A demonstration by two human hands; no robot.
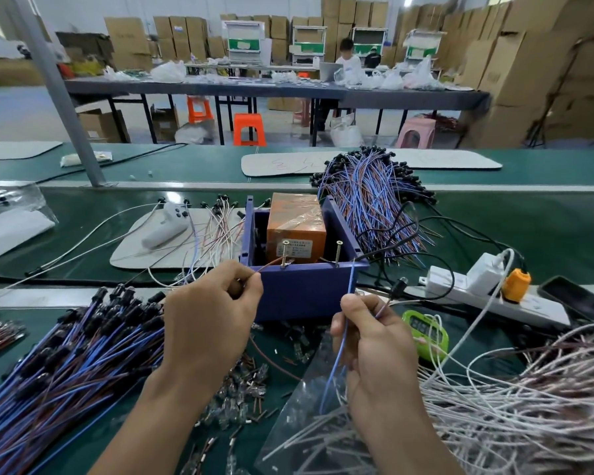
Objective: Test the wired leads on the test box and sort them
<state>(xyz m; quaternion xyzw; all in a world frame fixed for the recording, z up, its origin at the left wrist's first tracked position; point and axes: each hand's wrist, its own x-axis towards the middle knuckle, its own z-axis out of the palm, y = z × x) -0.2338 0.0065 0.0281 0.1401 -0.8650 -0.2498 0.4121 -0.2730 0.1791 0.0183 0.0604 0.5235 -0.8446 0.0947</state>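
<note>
1. Near left corner of the green desk: big heap of blue-and-brown wired leads with black ends; which side of testing it belongs to, cannot tell.
2. Left hand, grip closed, pinches the thin brown wire end against the left brass screw terminal on the rim of the open dark-blue test box.
3. Right hand, grip closed on the thin blue wire, its tip near the box's front right corner, by the right screw.
4. Far edge, right: second blue-and-brown bundle. Near right corner: tangled white leads.
5. Judgement: one lead under test; heaps remain, so sorting is far from finished.
</note>
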